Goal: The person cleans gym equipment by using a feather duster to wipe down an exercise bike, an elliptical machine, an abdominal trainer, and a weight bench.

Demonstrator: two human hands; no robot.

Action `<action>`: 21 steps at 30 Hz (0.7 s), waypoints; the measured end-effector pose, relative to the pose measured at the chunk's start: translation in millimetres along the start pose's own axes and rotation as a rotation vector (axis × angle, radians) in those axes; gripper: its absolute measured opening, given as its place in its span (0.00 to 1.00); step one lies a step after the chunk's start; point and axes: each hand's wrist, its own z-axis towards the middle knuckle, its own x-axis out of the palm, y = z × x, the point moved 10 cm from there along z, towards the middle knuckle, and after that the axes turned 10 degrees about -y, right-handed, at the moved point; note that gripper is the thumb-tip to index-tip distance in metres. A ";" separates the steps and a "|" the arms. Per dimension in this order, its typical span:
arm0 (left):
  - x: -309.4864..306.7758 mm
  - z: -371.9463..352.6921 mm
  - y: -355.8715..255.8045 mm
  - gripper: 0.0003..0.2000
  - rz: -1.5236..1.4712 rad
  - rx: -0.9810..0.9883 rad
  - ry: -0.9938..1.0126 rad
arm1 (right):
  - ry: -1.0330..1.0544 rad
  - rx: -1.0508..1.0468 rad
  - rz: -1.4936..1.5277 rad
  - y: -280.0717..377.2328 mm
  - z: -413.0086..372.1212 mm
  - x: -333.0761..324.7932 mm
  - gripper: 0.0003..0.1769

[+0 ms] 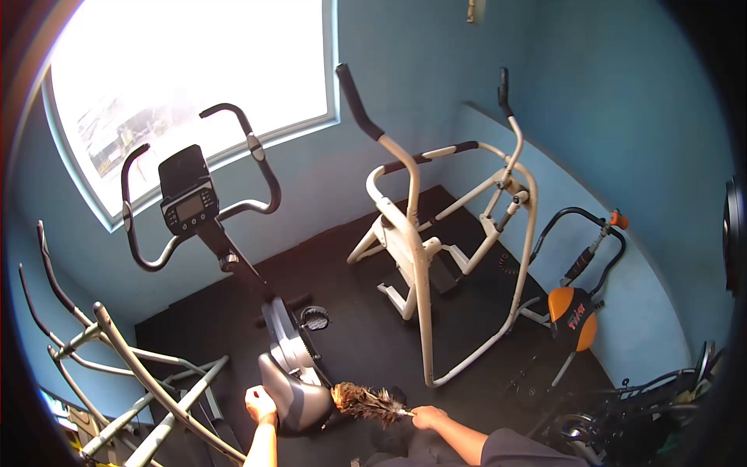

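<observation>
My right hand [430,419] grips the handle of a brown feather duster [367,402], whose feathers rest against the grey body of an exercise bike [289,366]. My left hand [260,404] is closed on the rear of the bike's grey housing. The bike has a black console [187,200] and curved black handlebars rising toward the window.
A white stepper machine [424,241] stands in the middle of the black floor. An orange and black ab trainer [574,315] sits at the right by the blue wall. A grey metal frame [132,366] is at the left. Dark equipment fills the bottom right corner.
</observation>
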 end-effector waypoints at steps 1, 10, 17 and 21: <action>36.1 28.3 50.2 0.11 -0.080 0.035 0.028 | -0.023 -0.018 0.027 1.1 -11.3 -15.9 0.25; 30.4 12.1 59.4 0.07 -0.171 0.650 -0.094 | -0.459 -0.184 0.320 -30.5 -64.4 -126.7 0.24; 8.6 -94.0 1.2 0.17 -0.415 0.696 0.081 | -0.599 -0.497 0.670 -7.7 -84.5 -191.5 0.32; 59.2 -178.7 -45.7 0.15 -0.482 0.380 0.310 | -0.641 -0.663 0.444 0.5 -89.2 -222.7 0.30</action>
